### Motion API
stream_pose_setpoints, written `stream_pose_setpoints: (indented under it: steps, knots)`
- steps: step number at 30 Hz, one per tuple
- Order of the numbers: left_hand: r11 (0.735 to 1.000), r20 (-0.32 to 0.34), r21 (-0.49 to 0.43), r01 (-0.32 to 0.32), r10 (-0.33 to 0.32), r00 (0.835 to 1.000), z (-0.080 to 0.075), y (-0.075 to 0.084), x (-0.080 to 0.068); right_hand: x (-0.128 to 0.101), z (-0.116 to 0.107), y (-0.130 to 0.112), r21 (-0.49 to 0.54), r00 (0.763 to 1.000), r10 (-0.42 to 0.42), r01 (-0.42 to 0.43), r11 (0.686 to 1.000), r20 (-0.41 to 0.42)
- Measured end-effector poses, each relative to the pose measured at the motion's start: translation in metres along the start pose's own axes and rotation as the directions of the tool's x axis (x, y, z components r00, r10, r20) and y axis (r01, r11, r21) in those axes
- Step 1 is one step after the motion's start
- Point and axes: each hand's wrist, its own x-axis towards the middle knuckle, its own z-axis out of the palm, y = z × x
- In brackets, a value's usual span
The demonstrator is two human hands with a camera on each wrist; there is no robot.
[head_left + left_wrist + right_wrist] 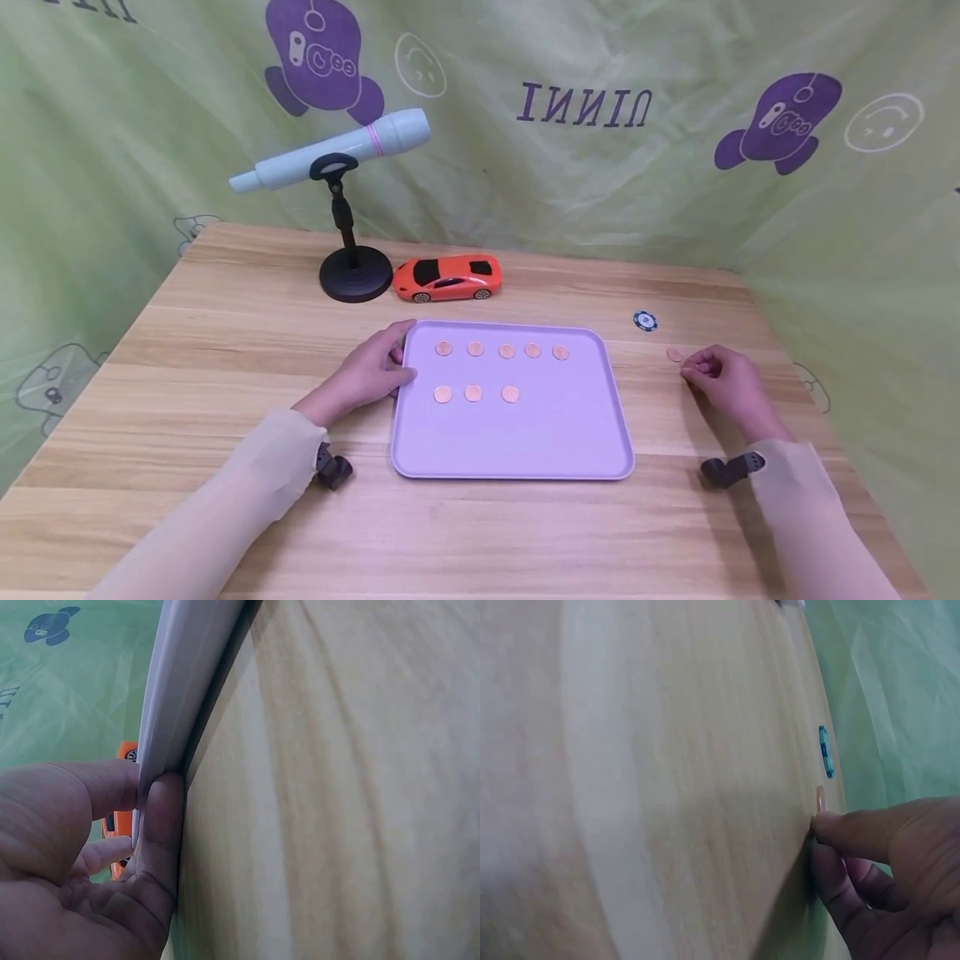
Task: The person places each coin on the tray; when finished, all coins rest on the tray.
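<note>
A shallow lilac tray [555,442] lies on the table with several copper-coloured coins [507,352] set out in two rows, the longer one at the back. At its left edge my left hand [369,367] grips the rim; in the left wrist view the thumb and fingers pinch the tray wall [169,697] between them. Right of the tray, my right hand [723,383] is low over the table, thumb and finger together on a thin sliver, apparently a coin, mostly hidden by the fingertips. Just beyond them lies another copper-coloured coin [674,355].
A blue-and-white poker chip [646,321] lies behind the loose coin. Behind the tray stands an orange toy car [450,279], beside a pale blue microphone-shaped tube [337,154] on a black stand [354,275]. A green printed cloth [570,192] hangs around the wooden table [465,542].
</note>
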Motion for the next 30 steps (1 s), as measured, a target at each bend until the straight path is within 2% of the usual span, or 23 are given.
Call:
stream_pose_setpoints:
  steps: [5,9,17,24,30]
  knots:
    - [1.000,-0.002,-0.003,0.004,-0.004,1.000,0.000,0.000,0.000,-0.004,0.005,-0.008,0.034,0.998,-0.018,0.021,0.999,-0.064]
    - [1.000,-0.002,-0.003,0.000,0.000,1.000,0.000,-0.001,0.000,-0.005,0.008,-0.022,0.064,0.998,-0.045,0.049,0.997,-0.054]
    - [1.000,-0.005,0.000,-0.009,0.009,1.000,0.001,-0.003,0.001,-0.004,0.023,-0.063,0.176,0.986,-0.143,0.125,0.976,0.089]
    - [1.000,-0.004,-0.003,-0.005,0.005,1.000,0.002,-0.003,0.002,-0.011,0.039,-0.097,0.284,0.952,-0.214,0.147,0.947,0.221]
    - [1.000,-0.006,0.000,-0.005,0.005,1.000,0.002,-0.003,0.002,-0.013,0.059,-0.115,0.352,0.924,-0.255,0.146,0.924,0.286]
